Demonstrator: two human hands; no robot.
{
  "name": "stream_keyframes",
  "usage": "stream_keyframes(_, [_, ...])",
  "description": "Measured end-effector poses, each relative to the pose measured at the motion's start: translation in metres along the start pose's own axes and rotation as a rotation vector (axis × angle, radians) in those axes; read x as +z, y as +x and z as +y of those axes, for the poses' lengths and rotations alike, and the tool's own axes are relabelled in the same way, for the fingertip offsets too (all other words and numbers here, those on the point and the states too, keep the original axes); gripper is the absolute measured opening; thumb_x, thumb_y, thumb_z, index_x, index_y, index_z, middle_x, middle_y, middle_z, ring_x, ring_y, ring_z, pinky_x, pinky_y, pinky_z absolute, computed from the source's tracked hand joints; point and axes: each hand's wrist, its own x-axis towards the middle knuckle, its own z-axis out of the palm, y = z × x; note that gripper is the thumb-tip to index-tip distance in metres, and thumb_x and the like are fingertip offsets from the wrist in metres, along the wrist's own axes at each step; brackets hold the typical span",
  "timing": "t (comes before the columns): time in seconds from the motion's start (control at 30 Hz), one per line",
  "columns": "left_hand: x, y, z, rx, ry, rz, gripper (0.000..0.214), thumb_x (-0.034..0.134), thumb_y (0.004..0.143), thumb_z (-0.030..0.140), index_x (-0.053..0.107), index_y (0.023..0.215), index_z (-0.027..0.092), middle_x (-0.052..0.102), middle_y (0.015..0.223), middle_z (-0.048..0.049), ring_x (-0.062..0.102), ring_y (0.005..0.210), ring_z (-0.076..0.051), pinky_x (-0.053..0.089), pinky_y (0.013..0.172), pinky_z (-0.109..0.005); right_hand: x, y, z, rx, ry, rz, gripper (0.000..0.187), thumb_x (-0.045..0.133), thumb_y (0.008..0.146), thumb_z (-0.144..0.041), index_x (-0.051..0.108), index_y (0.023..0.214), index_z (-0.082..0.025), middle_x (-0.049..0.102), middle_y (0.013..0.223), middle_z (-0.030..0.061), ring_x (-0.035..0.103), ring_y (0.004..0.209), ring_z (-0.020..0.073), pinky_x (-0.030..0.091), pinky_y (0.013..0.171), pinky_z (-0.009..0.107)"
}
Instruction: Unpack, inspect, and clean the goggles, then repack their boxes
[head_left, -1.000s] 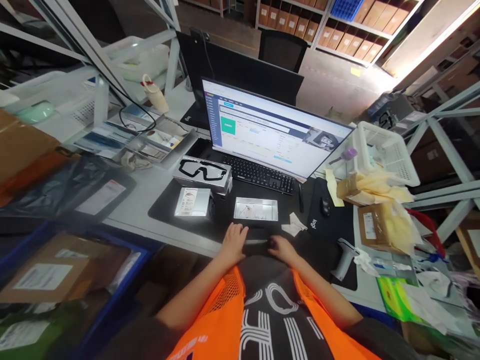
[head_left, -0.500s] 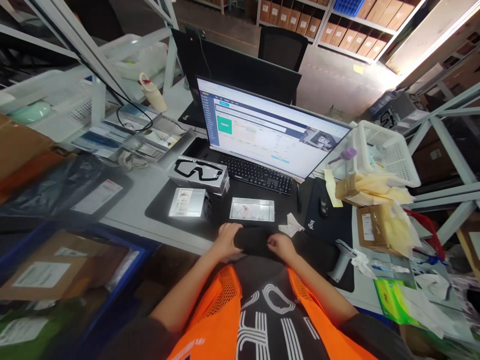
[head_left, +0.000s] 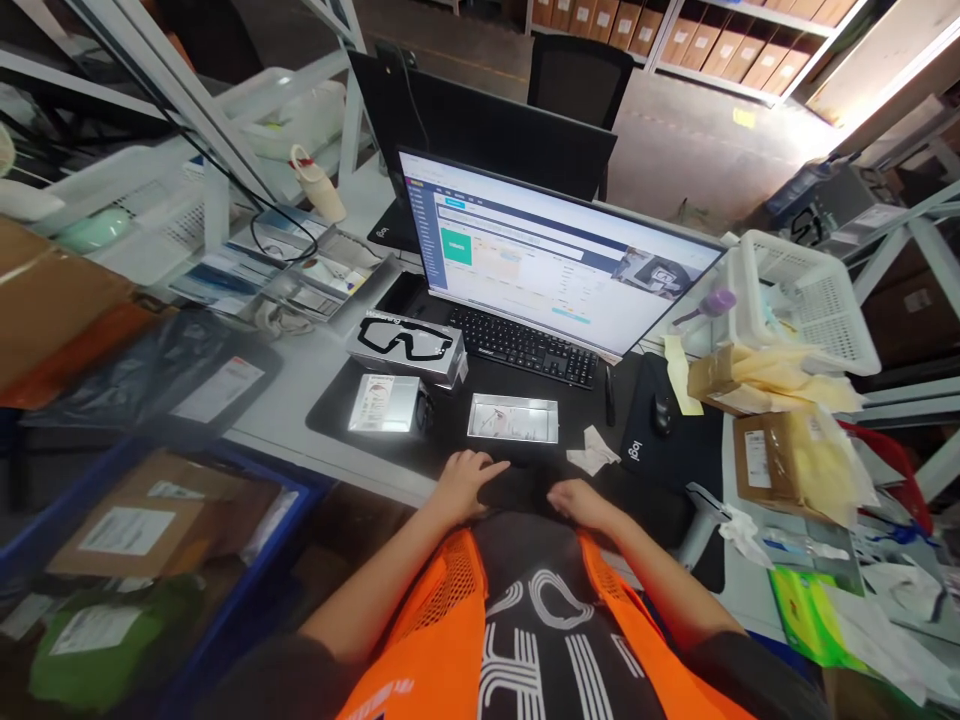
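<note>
My left hand (head_left: 465,478) and my right hand (head_left: 577,497) rest at the near edge of the black desk mat (head_left: 450,440), each holding an end of a dark soft object (head_left: 525,487) between them. The left fingers curl over its left end, and the right fingers pinch its right end. Just beyond the hands lies an open silver tray-like box (head_left: 513,418). Left of it sit a small silver box (head_left: 385,403) and a goggle box (head_left: 407,343) with a black goggle printed on it.
A monitor (head_left: 555,262) and black keyboard (head_left: 529,347) stand behind. A mouse (head_left: 661,411) sits on a pad, with a barcode scanner (head_left: 699,520) to the right. White baskets (head_left: 806,300), padded envelopes (head_left: 780,375) and a blue bin of parcels (head_left: 157,520) flank the desk.
The view shifted slightly. The dark object, raised above the desk edge half a second ago, now sits lower between my hands, and my left fingers have spread over it.
</note>
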Motion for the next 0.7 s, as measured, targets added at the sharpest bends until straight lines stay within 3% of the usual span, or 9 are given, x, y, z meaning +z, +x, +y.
stream_keyframes(0.1, [-0.001,0.001,0.004,0.000,0.027,-0.017,0.080,0.079,0.069,0.023,0.050,0.143,0.035,0.059,0.127,-0.0077,0.051,0.110,-0.030,0.036,0.100,-0.047,-0.012,0.004,-0.032,-0.087,-0.012,-0.011,0.033,0.050,0.096,-0.027,0.071,0.072,-0.018,0.069,0.062,0.0015,0.061,0.060,0.0134,0.041,0.062,0.023])
stream_keyframes(0.3, [-0.009,-0.005,0.004,0.031,0.063,-0.047,0.062,0.078,0.070,0.020,0.061,0.129,0.032,0.060,0.125,-0.0068,0.051,0.115,-0.030,0.034,0.103,-0.048,-0.010,0.045,-0.108,-0.237,-0.049,-0.012,0.028,0.066,0.083,-0.026,0.065,0.056,-0.017,0.073,0.072,0.0064,0.067,0.075,0.0196,0.042,0.070,0.026])
stream_keyframes(0.4, [-0.010,-0.008,0.002,0.013,0.058,-0.038,0.056,0.079,0.070,0.023,0.064,0.124,0.029,0.061,0.126,-0.0071,0.051,0.115,-0.030,0.035,0.102,-0.047,-0.012,0.048,-0.117,-0.242,0.008,-0.050,0.035,0.057,0.090,-0.027,0.064,0.057,-0.017,0.064,0.054,0.0015,0.063,0.056,0.0146,0.043,0.063,0.023])
stream_keyframes(0.5, [-0.007,-0.007,0.000,-0.023,0.046,-0.019,0.054,0.079,0.070,0.027,0.065,0.122,0.024,0.061,0.126,-0.0095,0.051,0.114,-0.031,0.037,0.100,-0.048,-0.009,0.047,-0.120,-0.229,0.089,-0.041,0.042,0.042,0.099,-0.029,0.067,0.067,-0.017,0.063,0.054,0.0002,0.060,0.049,0.0123,0.043,0.059,0.022])
stream_keyframes(0.63, [-0.007,-0.006,0.009,0.011,0.037,-0.040,0.038,0.074,0.076,0.025,0.069,0.114,0.022,0.066,0.120,-0.0091,0.055,0.110,-0.029,0.037,0.104,-0.049,0.003,0.044,-0.128,-0.291,0.194,-0.009,0.034,0.065,0.086,-0.031,0.060,0.056,-0.017,0.065,0.060,0.0037,0.065,0.066,0.0172,0.045,0.068,0.025])
stream_keyframes(0.7, [-0.010,-0.011,0.018,0.025,0.046,-0.044,0.038,0.071,0.080,0.022,0.067,0.118,0.023,0.065,0.123,-0.0094,0.056,0.113,-0.029,0.035,0.108,-0.052,0.005,0.036,-0.126,-0.324,0.288,-0.024,0.040,0.064,0.087,-0.039,0.057,0.054,-0.018,0.060,0.052,0.0018,0.061,0.057,0.0161,0.045,0.063,0.026])
